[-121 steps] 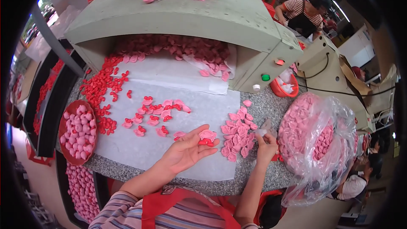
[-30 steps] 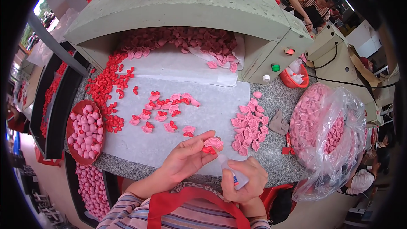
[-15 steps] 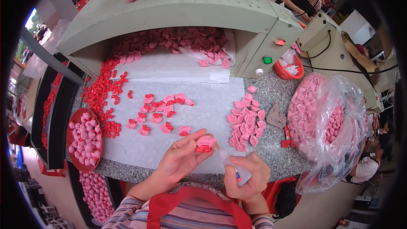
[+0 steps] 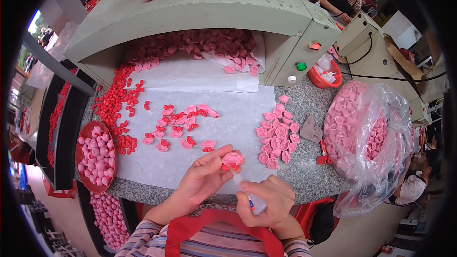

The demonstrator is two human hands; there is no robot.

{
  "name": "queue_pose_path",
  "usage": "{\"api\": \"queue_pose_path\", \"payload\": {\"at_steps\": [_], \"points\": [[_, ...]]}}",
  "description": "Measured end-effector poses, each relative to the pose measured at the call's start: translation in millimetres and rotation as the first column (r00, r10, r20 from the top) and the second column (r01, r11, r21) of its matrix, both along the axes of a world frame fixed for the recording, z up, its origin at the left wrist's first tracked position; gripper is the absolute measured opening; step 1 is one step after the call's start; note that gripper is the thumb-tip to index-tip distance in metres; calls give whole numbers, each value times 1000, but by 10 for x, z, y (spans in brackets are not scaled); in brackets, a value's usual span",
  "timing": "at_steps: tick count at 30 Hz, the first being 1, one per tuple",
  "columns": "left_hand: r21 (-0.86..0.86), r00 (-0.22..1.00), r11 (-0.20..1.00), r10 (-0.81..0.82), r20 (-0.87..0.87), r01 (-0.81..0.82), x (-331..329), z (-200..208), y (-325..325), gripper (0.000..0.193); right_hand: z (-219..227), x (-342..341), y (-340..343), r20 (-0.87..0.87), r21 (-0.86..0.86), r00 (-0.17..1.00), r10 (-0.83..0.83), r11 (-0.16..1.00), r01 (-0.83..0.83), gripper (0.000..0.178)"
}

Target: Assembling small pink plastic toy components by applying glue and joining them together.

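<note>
Between the fingertips of my left hand (image 4: 201, 175) is a small pink plastic shell piece (image 4: 233, 157) with a red part at its lower edge. My right hand (image 4: 272, 197) is wrapped round a translucent squeeze bottle (image 4: 257, 204), its narrow nozzle tilted up to the red part; whether the tip touches it I cannot tell. Beyond my left hand, on the white sheet (image 4: 166, 166), lie several pink pieces (image 4: 208, 144) with red parts on them. A pile of plain pink shell pieces (image 4: 277, 135) lies to the right.
Red pieces (image 4: 114, 100) are heaped at the left, beside a red tray (image 4: 82, 173) of pink balls. A grey-green machine housing (image 4: 190, 16) spans the back, with pink pieces inside its opening. At the right stands a clear plastic bag (image 4: 392, 138) of pink pieces.
My right hand has moved left and slightly down with the bottle. Its nozzle has shifted from the pink piece's right side to the red part below. My left hand stays nearly still.
</note>
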State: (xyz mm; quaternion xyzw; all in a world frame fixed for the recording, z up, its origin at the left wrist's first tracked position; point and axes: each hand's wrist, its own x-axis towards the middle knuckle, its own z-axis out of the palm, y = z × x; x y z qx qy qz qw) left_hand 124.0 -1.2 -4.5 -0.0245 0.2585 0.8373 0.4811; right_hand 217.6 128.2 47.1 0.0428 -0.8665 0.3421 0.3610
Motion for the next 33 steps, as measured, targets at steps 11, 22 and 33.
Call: {"api": "queue_pose_path", "payload": {"at_steps": [11, 22, 33], "points": [[67, 988, 997, -34, 151, 25, -27, 56, 33, 39, -106, 76, 93, -120, -58, 985, -123, 992, 116, 30], [93, 988, 996, -19, 152, 5, -26, 44, 11, 36, -109, 59, 90, -111, -36, 986, -121, 992, 118, 31], [107, 989, 994, -6, 147, -10, -18, 33, 10, 33, -88, 80, 107, -100, -31, 985, -138, 990, 136, 30]]}}
